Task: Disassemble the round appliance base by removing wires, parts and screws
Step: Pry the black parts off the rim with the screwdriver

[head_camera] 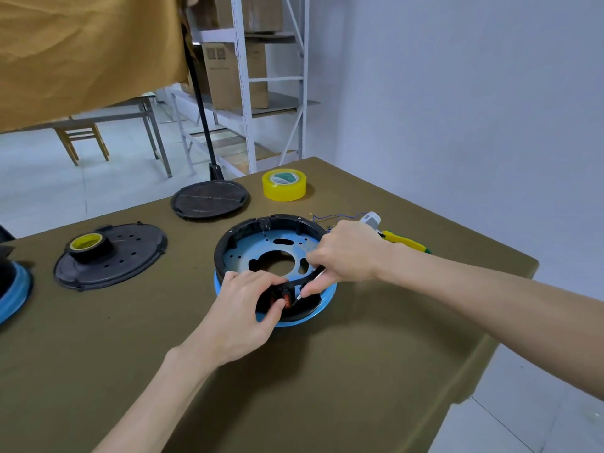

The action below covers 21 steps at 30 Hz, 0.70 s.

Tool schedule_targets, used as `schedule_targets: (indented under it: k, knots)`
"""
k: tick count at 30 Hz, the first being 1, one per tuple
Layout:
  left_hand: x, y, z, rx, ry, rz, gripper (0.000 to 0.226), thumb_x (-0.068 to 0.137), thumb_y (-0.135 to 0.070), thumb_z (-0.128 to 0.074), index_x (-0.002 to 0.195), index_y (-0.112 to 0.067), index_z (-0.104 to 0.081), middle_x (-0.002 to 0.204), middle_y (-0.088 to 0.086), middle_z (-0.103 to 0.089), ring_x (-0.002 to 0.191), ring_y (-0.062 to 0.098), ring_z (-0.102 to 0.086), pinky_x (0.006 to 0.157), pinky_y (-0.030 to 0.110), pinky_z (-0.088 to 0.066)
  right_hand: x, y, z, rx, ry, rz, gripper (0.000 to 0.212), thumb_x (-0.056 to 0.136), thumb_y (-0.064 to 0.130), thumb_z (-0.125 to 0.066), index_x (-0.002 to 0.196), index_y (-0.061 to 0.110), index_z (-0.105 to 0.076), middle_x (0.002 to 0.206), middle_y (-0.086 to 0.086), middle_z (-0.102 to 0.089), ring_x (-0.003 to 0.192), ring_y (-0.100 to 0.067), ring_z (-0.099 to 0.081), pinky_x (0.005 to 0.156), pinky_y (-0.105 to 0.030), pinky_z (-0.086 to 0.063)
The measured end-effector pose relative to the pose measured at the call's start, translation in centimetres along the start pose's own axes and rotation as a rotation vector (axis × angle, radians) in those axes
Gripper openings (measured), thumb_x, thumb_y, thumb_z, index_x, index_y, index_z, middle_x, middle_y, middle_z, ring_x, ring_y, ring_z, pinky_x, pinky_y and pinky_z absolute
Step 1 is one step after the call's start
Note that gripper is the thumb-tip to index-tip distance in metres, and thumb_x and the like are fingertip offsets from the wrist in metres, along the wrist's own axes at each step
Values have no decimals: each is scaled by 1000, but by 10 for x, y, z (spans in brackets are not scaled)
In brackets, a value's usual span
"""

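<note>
Surface: olive-brown cloth-covered table [359,371], white wall to the right.
Task item: round black appliance base with blue metal plate [261,253], table centre.
Left hand [243,317]: grasps near rim, thumb on red rocker switch [287,297].
Right hand [348,253]: grips thin screwdriver [310,284], tip beside switch.
Far: yellow tape roll [284,184].
Left: black perforated round cover [130,253].

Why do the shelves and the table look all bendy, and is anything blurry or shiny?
In the head view, the wide lens bends the metal shelf and the table edges; light is soft and even, with faint shadows under the round base and both arms; the tool tip by the right hand looks slightly blurred; the yellow tape roll shows a mild sheen.
</note>
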<state>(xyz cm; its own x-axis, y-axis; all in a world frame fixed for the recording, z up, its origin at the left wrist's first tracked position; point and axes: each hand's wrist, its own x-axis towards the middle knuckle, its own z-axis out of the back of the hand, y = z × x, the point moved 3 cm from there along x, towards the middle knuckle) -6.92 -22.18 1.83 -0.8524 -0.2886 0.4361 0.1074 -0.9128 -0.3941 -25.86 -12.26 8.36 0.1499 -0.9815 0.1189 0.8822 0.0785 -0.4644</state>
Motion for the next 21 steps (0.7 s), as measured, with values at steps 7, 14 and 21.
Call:
schedule_targets:
  k: [7,14,21]
  knots:
    - [-1,-2,2,-11,-2,-1,28,98,-31,-67,126,-29,-67,110,-22,-65,100,-9,-49,96,16,-27,-63,9,-32,262,-201,-339,69,85,89,-24,114,30,-46,55,9,-53,46,-14,-44,44,-28,-21]
    - [-1,-5,2,0,-14,5,31,96,-38,-61,125,-29,-66,111,-21,-66,99,-4,-50,97,16,-28,-90,30,-68,469,-85,-388,59,88,84,-29,104,28,-38,90,10,-50,80,-14,-38,76,-27,-30]
    - [0,-4,1,0,-28,7,33,95,-44,-57,123,-31,-67,108,-26,-63,101,-17,-46,95,15,-29,-71,55,-33,609,-426,-391,33,94,43,-63,119,24,-52,101,10,-50,89,-6,-43,81,-21,-36]
